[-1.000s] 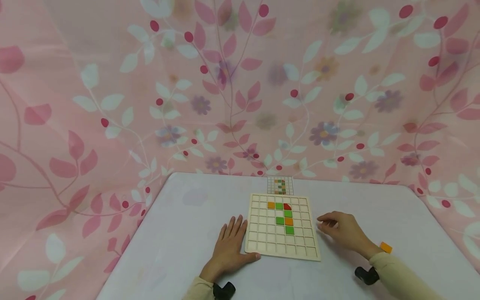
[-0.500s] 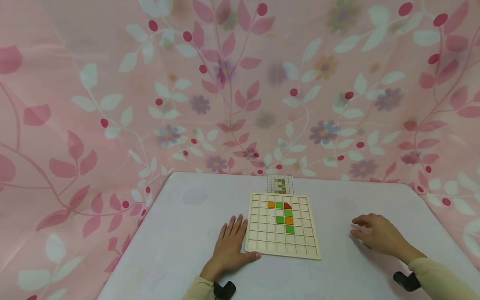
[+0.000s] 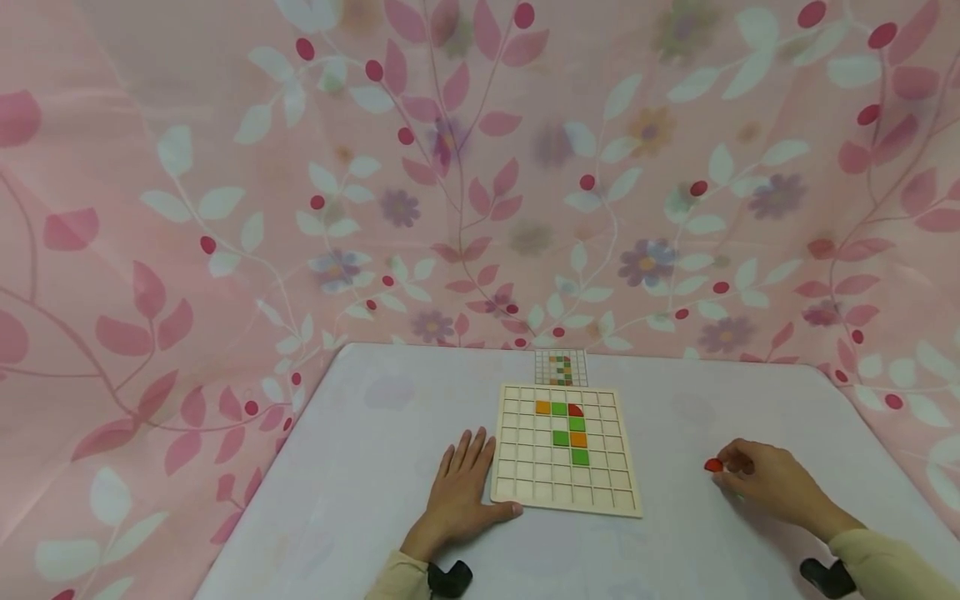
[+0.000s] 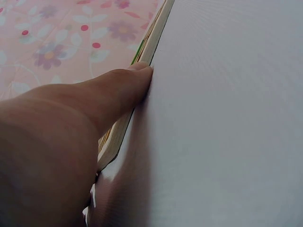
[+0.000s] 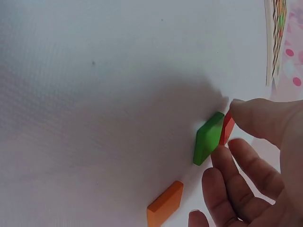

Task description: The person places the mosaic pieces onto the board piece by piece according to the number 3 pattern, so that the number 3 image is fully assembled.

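A wooden grid board (image 3: pixel 525 479) lies in the middle of the white table (image 3: pixel 375 450); several orange, green and red tiles (image 3: pixel 567 432) sit in its cells. My left hand (image 3: pixel 465 477) rests flat beside the board's left edge. Its thumb (image 4: pixel 124 89) presses the board's near edge (image 4: pixel 150 43). To the right of the board, my right hand (image 3: pixel 729 467) pinches a small red tile (image 3: pixel 712 465) at its fingertips. In the right wrist view the red tile (image 5: pixel 227 127) sits between thumb and finger, with a green tile (image 5: pixel 207 138) right beside it and an orange tile (image 5: pixel 165 204) lying on the table nearby.
A small pattern card (image 3: pixel 561 368) lies at the table's far edge, just behind the board. A pink floral curtain (image 3: pixel 480 167) hangs around the table on the far side and both flanks. The table's right edge runs close to my right hand.
My right hand has moved from the board's right edge out to the right and now has a red tile at its fingertips. The left hand and board have not moved.
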The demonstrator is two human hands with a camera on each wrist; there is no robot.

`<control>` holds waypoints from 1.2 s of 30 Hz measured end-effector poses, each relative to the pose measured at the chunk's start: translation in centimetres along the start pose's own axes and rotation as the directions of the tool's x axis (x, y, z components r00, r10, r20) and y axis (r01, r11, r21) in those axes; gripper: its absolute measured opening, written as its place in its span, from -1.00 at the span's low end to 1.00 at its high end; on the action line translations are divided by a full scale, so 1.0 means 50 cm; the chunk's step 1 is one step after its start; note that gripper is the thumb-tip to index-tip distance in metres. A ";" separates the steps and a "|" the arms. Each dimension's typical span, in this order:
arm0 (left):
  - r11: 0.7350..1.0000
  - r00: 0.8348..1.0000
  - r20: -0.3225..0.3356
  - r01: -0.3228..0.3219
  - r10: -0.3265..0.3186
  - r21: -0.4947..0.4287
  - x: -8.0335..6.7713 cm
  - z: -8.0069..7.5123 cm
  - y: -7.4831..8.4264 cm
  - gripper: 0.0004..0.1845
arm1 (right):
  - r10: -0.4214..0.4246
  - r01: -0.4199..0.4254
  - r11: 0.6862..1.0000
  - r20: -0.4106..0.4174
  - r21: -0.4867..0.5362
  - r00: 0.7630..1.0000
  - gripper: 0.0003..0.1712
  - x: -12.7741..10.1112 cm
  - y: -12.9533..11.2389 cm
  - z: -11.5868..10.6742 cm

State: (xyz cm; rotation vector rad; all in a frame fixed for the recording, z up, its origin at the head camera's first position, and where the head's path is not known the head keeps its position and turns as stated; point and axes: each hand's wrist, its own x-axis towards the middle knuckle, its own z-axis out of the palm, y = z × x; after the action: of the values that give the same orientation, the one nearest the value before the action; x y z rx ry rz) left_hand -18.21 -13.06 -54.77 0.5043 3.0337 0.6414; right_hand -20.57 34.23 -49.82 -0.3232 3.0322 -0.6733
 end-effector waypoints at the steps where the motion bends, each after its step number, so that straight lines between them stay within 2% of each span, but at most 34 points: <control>1: 1.000 1.000 -0.006 -0.005 0.005 -0.003 0.000 0.000 0.000 0.19 | -0.009 0.009 1.000 -0.020 0.000 1.000 -0.59 -0.001 0.000 0.002; 5: 1.000 0.999 -0.028 -0.022 0.022 -0.012 -0.001 0.002 -0.002 0.19 | -0.037 0.037 0.999 -0.078 -0.005 0.996 -0.56 0.000 0.000 0.006; 10: 1.000 1.000 -0.001 0.003 -0.003 0.001 0.000 0.002 -0.001 0.19 | 0.000 -0.001 1.000 -0.039 -0.015 0.999 -0.72 0.004 0.003 0.008; 13: 1.000 1.000 0.007 0.008 -0.008 0.006 0.000 0.002 -0.001 0.20 | 0.021 -0.022 0.999 -0.034 -0.025 0.999 -0.68 0.002 0.004 0.012; 18: 1.000 1.000 -0.017 -0.011 0.011 0.007 -0.001 0.001 -0.001 0.21 | 0.040 -0.043 0.998 -0.060 -0.053 0.997 -0.58 -0.002 0.001 0.023; 32: 1.000 1.000 -0.023 -0.016 0.016 -0.006 -0.001 -0.001 0.001 0.20 | -0.005 0.006 1.000 -0.088 0.009 0.996 -0.56 0.002 -0.023 0.048; 36: 1.000 1.000 -0.018 -0.012 0.012 -0.011 0.000 -0.001 0.001 0.20 | -0.026 0.028 0.999 -0.086 0.021 0.996 -0.66 0.008 -0.026 0.051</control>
State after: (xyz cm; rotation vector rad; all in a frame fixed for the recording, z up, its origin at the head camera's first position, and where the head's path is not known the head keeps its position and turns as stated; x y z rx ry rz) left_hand -18.21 -13.05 -54.72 0.5195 3.0444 0.6664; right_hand -20.52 31.93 -51.56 -0.3445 3.1038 -0.7414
